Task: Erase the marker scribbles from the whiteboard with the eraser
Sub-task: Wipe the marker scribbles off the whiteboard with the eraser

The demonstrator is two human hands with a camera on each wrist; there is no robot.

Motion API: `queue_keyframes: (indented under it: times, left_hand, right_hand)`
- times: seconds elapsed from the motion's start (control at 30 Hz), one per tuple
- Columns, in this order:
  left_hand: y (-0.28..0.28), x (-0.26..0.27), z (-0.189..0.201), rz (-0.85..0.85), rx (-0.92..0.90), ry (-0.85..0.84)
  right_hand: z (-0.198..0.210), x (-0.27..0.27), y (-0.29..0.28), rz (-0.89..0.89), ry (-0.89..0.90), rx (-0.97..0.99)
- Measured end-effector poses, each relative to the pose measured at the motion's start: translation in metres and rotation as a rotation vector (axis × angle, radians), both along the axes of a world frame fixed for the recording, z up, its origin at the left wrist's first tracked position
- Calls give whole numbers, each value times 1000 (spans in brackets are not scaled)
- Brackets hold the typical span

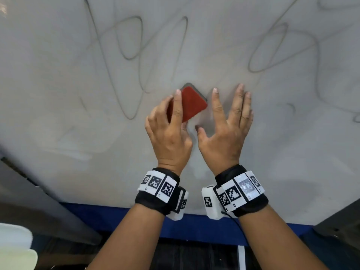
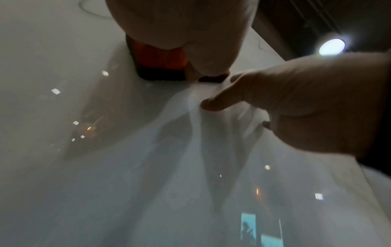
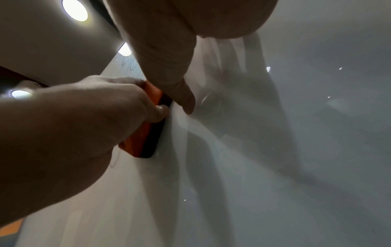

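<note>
Head view, nearest first: forearms rising from the bottom edge, each strapped with a black wrist band of square printed markers, over a blue board edge. Beyond the bands, left hand curled round the red eraser, forefinger laid straight along its top, thumb tucked at its near edge; eraser held flat against the whiteboard, turned diamond-wise. Just right of that grip, right hand spread, fingers straight and apart, tips against the board, holding nothing; thumb tip close to the eraser's near corner, touching or not impossible to tell. Farther out past the grip, grey marker scribbles looping above and to both sides, with a paler smeared patch down-left of it.

Left wrist view: orange-red eraser with dark felt underside on the board, gripped under the left hand, right hand alongside.

Right wrist view: left hand clamping the eraser, right thumb pointing down beside it.
</note>
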State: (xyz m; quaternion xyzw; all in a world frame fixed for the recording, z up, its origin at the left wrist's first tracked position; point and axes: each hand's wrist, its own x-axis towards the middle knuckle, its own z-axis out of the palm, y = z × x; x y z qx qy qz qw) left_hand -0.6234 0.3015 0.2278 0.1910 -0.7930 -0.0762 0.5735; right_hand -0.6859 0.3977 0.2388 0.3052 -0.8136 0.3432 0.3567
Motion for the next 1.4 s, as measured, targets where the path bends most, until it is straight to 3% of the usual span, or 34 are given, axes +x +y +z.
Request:
queue_keyframes:
  times: [0.1, 0.23, 0.4, 0.57, 0.7, 0.77, 0.9, 1.0, 1.07, 1.13, 1.2, 1.23, 1.33, 1.4]
  left_hand:
    - [-18, 9, -4, 8, -128, -63]
    - [-29, 18, 2, 93, 232, 146]
    - [-33, 20, -10, -21, -137, -69]
    - [-62, 36, -4, 88, 223, 157]
    - [-69, 44, -9, -4, -101, -11]
    - [-86, 51, -11, -9, -176, -52]
    - [-118, 64, -9, 100, 113, 157]
    - [-112, 57, -5, 104, 315, 284]
    - [-98, 53, -9, 50, 192, 190]
    - [-94, 52, -22, -17, -105, 9]
    - [-108, 56, -23, -20, -192, -29]
    - [-113, 57, -22, 13, -135, 19]
    - [-118, 55, -8, 106, 259, 297]
    - [-113, 49, -2, 133, 346, 355]
  right_hand:
    - [-1, 4, -3, -7, -8, -22]
    - [-1, 6, -8, -13, -14, -43]
    - [1, 15, -18, 29, -36, -140]
    - [10, 29, -37, 133, 30, -197]
    - [15, 35, -56, 124, 66, -212]
    - [14, 35, -63, 99, 74, -222]
    - [13, 35, -69, 78, 60, -219]
    - [11, 35, -75, 59, 63, -225]
    - [11, 36, -79, 40, 76, -239]
    - [10, 37, -82, 30, 96, -252]
    - [9, 37, -81, 27, 107, -255]
    - [8, 36, -80, 26, 104, -251]
    - [9, 34, -78, 34, 96, -225]
    - [7, 34, -76, 47, 97, -203]
